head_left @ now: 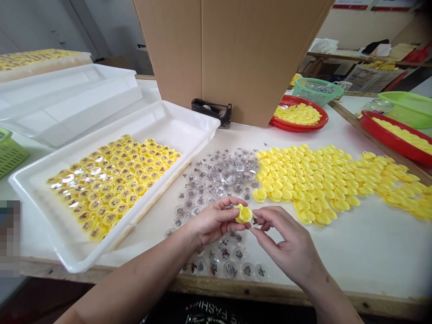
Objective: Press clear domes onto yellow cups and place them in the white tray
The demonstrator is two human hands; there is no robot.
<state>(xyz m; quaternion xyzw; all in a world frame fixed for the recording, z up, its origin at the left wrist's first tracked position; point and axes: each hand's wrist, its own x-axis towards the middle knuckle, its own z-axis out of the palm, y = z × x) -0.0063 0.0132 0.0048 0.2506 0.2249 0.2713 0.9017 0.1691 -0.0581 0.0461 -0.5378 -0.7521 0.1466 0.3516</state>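
Between the fingers of my left hand (216, 223) is a small yellow plastic cup (244, 215), its hollow side facing up. Close to its right side, my right hand (286, 243) pinches a small clear disc (255, 220) with a dark printed picture, mostly hidden by the fingers. Below and beyond my hands lie many clear printed discs (230, 269) on the white table. To their right spreads a large group of empty yellow cups (305, 173). Yellow pieces with printed tops (118, 180) stand in rows inside a white tray (202, 128) on the left.
A tall cardboard sheet (232, 58) stands at the back, with a black tape dispenser (212, 112) at its foot. Red trays (324, 123) of yellow pieces and a green basket (317, 90) are at the back right. White trays (84, 96) are stacked far left.
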